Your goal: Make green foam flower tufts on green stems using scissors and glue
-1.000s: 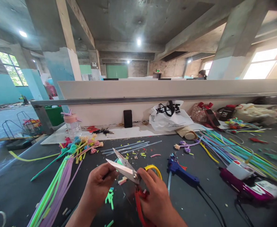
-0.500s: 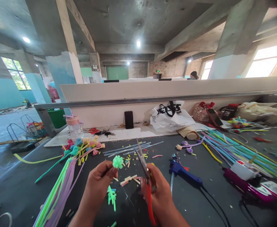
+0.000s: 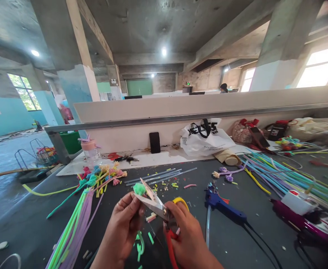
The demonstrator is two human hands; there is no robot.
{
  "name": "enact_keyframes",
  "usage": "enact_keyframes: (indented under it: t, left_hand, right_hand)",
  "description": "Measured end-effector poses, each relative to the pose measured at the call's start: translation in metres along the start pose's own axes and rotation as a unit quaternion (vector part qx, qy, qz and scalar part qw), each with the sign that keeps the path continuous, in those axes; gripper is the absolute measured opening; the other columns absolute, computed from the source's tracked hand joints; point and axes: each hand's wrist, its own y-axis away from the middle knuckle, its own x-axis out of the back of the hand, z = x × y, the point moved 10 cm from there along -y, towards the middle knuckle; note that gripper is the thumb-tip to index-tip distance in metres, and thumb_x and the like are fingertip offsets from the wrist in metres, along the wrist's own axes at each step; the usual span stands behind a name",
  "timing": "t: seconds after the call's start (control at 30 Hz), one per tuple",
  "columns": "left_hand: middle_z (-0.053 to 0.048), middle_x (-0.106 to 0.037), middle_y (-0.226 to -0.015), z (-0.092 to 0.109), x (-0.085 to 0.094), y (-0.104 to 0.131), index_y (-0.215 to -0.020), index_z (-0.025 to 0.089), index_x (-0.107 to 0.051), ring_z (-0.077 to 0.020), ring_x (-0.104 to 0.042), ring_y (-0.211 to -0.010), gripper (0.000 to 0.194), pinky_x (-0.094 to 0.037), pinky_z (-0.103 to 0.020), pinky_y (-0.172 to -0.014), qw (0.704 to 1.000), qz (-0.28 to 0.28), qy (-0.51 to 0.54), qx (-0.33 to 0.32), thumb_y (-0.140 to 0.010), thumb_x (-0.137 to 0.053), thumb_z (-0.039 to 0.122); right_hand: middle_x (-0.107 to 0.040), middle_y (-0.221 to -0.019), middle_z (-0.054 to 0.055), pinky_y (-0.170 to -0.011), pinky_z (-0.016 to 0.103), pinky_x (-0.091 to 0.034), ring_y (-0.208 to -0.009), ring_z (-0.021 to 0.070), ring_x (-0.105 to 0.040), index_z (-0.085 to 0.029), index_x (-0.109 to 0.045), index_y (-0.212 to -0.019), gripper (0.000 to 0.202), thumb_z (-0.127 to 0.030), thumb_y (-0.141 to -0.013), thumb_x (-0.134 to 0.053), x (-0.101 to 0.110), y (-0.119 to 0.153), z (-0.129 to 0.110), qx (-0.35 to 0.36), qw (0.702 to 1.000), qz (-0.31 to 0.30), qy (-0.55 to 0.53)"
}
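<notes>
My left hand (image 3: 126,224) pinches a small green pipe-cleaner flower (image 3: 139,188) by its stem, just above the dark table (image 3: 21,220). In my right hand (image 3: 187,239) are scissors (image 3: 159,209) with one red and one yellow handle. Their blades are spread apart, and the tips reach the base of the green flower. Short green and pink cut pieces (image 3: 141,244) lie on the table under my hands.
A bundle of green and purple pipe cleaners (image 3: 71,224) lies at left, with finished flowers (image 3: 102,173) at its top. A blue glue gun (image 3: 225,207) lies to the right, then a magenta one (image 3: 300,220) and more coloured stems (image 3: 281,175). Phone (image 3: 154,142), white bag (image 3: 205,138) and bottle (image 3: 89,151) stand by the back wall.
The scissors, held upright and shut half a second ago, have tilted left and opened at the green flower. The flower stays in my left hand.
</notes>
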Motion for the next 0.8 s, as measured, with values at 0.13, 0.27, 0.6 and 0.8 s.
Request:
enact_keyframes:
  t: [0.13, 0.27, 0.6, 0.8]
  left_hand:
    - [0.004, -0.056, -0.057, -0.006, 0.004, 0.0, -0.069, 0.014, -0.06, -0.0014, -0.049, -0.047, 0.023, -0.041, -0.009, -0.046, 0.999, 0.022, 0.03, 0.022, -0.058, -0.079, 0.02]
    - [0.005, -0.051, -0.051, -0.007, -0.002, 0.0, -0.064, 0.013, -0.056, -0.0006, -0.042, -0.044, 0.022, -0.034, -0.008, -0.042, 1.0, 0.004, 0.016, 0.015, -0.063, -0.076, 0.023]
    - [0.005, -0.048, -0.058, 0.001, 0.009, -0.001, -0.066, 0.015, -0.057, -0.0037, -0.039, -0.051, 0.021, -0.033, -0.012, -0.048, 0.99, 0.031, -0.13, -0.054, -0.067, -0.072, 0.03]
    - [0.004, -0.046, -0.057, 0.016, 0.005, 0.002, -0.062, 0.015, -0.055, -0.0074, -0.038, -0.057, 0.021, -0.034, -0.016, -0.054, 0.95, 0.037, -0.273, -0.145, -0.073, -0.065, 0.03]
  right_hand:
    - [-0.058, -0.089, 0.004, -0.063, 0.029, -0.047, -0.076, 0.0194, -0.057, -0.024, -0.047, -0.109, 0.047, -0.009, -0.065, -0.053, -0.001, -0.001, 0.002, -0.023, 1.0, -0.01, 0.011]
    - [-0.057, -0.088, 0.004, -0.064, 0.03, -0.047, -0.076, 0.0194, -0.056, -0.024, -0.048, -0.108, 0.048, -0.007, -0.063, -0.052, -0.002, -0.001, 0.005, -0.036, 0.999, -0.012, 0.013]
    - [-0.058, -0.09, 0.005, -0.065, 0.031, -0.048, -0.077, 0.02, -0.056, -0.024, -0.048, -0.11, 0.047, -0.009, -0.065, -0.053, -0.002, 0.001, 0.009, -0.053, 0.998, -0.01, 0.025]
    - [-0.059, -0.092, 0.005, -0.066, 0.031, -0.048, -0.08, 0.0206, -0.057, -0.023, -0.049, -0.11, 0.056, -0.005, -0.057, -0.05, -0.004, 0.003, 0.013, -0.068, 0.997, -0.024, 0.036]
